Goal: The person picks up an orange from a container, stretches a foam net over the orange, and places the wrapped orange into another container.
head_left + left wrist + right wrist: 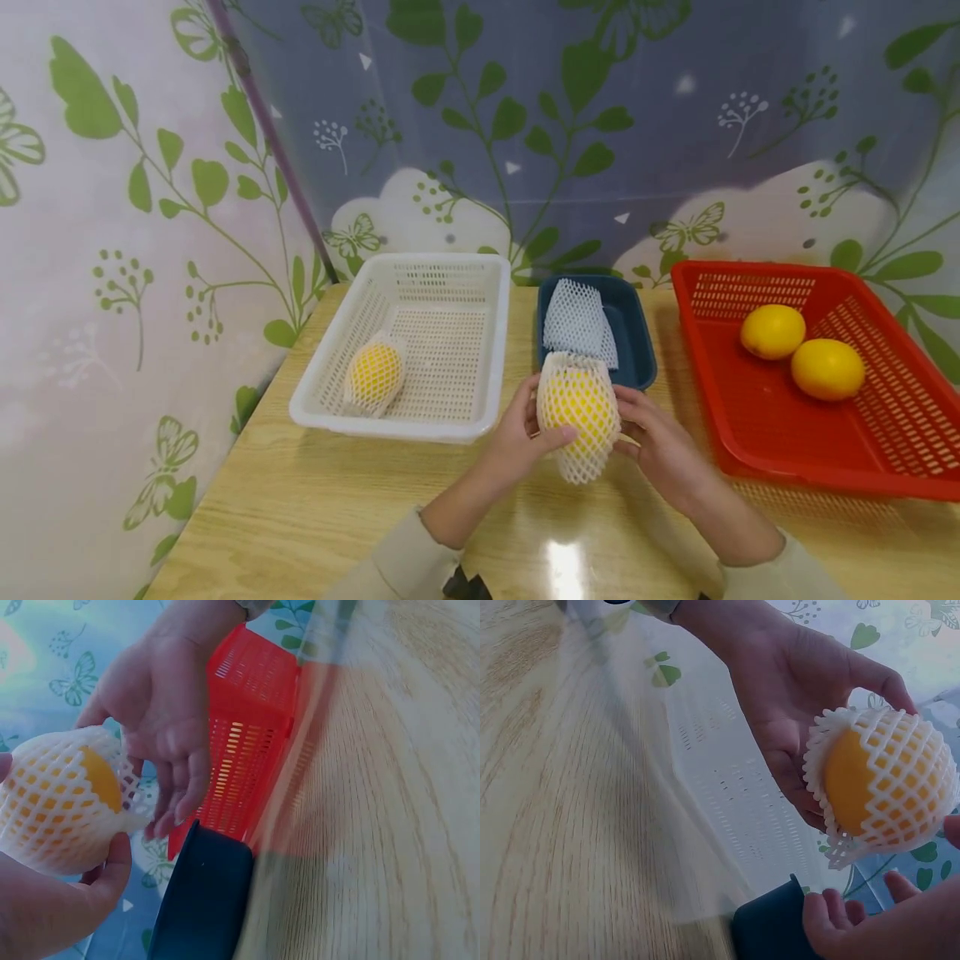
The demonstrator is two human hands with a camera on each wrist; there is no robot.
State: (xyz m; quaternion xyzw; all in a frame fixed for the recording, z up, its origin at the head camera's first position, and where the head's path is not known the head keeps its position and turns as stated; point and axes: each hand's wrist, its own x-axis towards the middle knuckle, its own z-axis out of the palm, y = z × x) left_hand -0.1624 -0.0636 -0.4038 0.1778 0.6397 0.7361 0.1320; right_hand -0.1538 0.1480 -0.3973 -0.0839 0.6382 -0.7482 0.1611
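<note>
My left hand point(517, 429) holds an oval yellow fruit point(577, 408) in a white foam net sleeve, its thumb across the front. In the left wrist view, bare yellow skin shows at the open end of the net point(56, 799). My right hand point(670, 450) is close by the fruit's right side, fingers loosely bent; in the right wrist view its fingertips point(832, 907) stand apart from the net. Just behind the fruit, more white foam nets point(573, 317) lie in a small dark blue tray point(637, 333).
To the left, a white basket point(491, 350) contains one netted yellow fruit point(376, 375). A red basket point(757, 442) on the right holds two bare yellow fruits point(827, 369). All stand on a wooden table point(300, 517) before a patterned cloth wall point(480, 125).
</note>
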